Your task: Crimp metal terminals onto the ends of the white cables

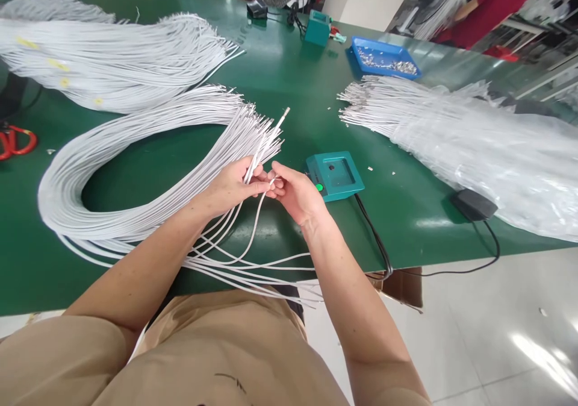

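Observation:
My left hand is closed around several white cables, their ends sticking up past the fingers. Between its thumb and finger it also pinches one thin cable that curves down toward the table edge. My right hand meets it at that cable's tip, fingers pinched together on the end. Under the left forearm lies a big looped bundle of white cables, its cut ends fanned out beside my hands. Just right of my right hand stands a teal box with a green light and a recessed top.
Another cable pile lies at the back left, and a plastic-wrapped bundle on the right. A blue tray holds small metal pieces. Red-handled scissors are far left; a black pedal-like block sits near the right edge. People are across the table.

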`<move>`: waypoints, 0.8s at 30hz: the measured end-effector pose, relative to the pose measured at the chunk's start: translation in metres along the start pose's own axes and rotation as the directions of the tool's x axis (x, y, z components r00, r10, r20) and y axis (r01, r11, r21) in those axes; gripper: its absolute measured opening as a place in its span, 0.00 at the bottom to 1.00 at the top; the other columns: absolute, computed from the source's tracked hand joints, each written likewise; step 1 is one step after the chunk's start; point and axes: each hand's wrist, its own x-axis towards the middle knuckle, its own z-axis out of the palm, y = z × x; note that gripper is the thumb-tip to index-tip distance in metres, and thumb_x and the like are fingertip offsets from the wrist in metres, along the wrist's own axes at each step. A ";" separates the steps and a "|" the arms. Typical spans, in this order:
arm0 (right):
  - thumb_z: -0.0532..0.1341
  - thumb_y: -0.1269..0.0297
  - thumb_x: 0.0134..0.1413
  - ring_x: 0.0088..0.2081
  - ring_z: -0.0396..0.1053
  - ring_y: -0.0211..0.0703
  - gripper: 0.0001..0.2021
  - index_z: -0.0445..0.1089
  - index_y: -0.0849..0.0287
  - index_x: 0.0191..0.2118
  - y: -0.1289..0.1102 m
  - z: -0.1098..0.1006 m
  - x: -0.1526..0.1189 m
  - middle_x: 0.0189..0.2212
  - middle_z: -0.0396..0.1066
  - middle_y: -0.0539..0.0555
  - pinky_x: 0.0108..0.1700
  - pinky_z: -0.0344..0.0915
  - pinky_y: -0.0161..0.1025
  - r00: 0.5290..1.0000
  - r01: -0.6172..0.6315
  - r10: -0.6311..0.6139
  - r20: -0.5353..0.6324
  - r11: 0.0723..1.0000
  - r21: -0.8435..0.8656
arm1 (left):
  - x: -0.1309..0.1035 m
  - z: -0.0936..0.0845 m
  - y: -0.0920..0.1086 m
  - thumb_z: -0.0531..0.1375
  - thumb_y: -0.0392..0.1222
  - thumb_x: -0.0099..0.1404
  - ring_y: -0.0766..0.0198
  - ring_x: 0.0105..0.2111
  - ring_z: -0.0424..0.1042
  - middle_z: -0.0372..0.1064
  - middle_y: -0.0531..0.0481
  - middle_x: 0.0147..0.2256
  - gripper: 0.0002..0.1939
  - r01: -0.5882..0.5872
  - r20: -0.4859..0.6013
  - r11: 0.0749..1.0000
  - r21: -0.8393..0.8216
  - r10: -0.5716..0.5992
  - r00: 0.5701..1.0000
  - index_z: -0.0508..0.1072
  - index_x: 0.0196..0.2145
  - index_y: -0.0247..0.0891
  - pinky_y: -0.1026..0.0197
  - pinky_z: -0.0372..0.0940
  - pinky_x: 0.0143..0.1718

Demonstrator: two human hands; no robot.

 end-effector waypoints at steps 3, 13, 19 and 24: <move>0.73 0.51 0.41 0.24 0.56 0.31 0.22 0.62 0.59 0.20 0.004 -0.003 -0.004 0.19 0.56 0.43 0.32 0.58 0.33 0.999 -0.021 0.019 0.041 0.999 0.050 | 0.001 -0.005 -0.005 0.68 0.39 0.57 0.64 0.31 0.76 0.75 0.52 0.31 0.13 -0.016 -0.011 0.999 0.040 0.016 1.000 0.64 0.30 0.38 0.60 0.70 0.35; 0.68 0.53 0.47 0.30 0.65 0.36 0.13 0.75 0.58 0.33 0.008 -0.002 -0.013 0.29 0.71 0.49 0.40 0.65 0.38 0.955 0.173 -0.232 -0.182 0.941 -0.291 | 0.002 -0.004 -0.008 0.67 0.42 0.59 0.63 0.35 0.76 0.74 0.50 0.37 0.24 -0.025 0.041 0.998 -0.064 0.027 0.999 0.71 0.53 0.39 0.63 0.70 0.34; 0.53 0.66 0.64 0.38 0.67 0.46 0.12 0.72 0.59 0.32 0.020 -0.004 -0.011 0.33 0.71 0.57 0.44 0.62 0.42 0.753 0.256 -0.652 0.088 0.166 -0.952 | 0.006 -0.004 -0.011 0.69 0.37 0.56 0.67 0.31 0.75 0.72 0.51 0.33 0.21 0.180 0.062 0.948 -0.263 -0.170 0.984 0.75 0.48 0.37 0.68 0.66 0.28; 0.49 0.66 0.68 0.42 0.65 0.51 0.15 0.73 0.60 0.39 0.009 -0.018 -0.004 0.37 0.73 0.60 0.48 0.58 0.45 0.762 0.201 -0.505 0.405 -0.410 -0.890 | 0.013 -0.006 -0.017 0.70 0.34 0.53 0.65 0.31 0.77 0.70 0.52 0.27 0.21 0.219 0.014 0.938 -0.267 -0.223 0.975 0.75 0.45 0.35 0.72 0.56 0.19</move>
